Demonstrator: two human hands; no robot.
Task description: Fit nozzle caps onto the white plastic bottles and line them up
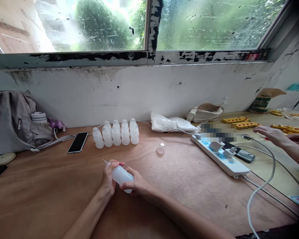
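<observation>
A milky white plastic squeeze bottle (122,175) is tilted above the wooden table, its thin pointed nozzle (105,161) aimed up and to the left. My left hand (108,178) is closed around the neck end, just below the nozzle tip. My right hand (139,183) grips the lower body, with thumb and fingers wrapped round it. Behind them, several similar white bottles (117,135) stand upright in close rows. To the right, a small clear cup-shaped cap (160,149) rests on the table. My palms hide part of the bottle's neck.
A phone (77,142) and grey backpack (20,122) are on the left. White plastic packaging (171,122) lies near the wall. A power strip (220,157) with looping cables occupies the right. Beyond it, another person's hand (271,134) is near yellow pieces (248,125).
</observation>
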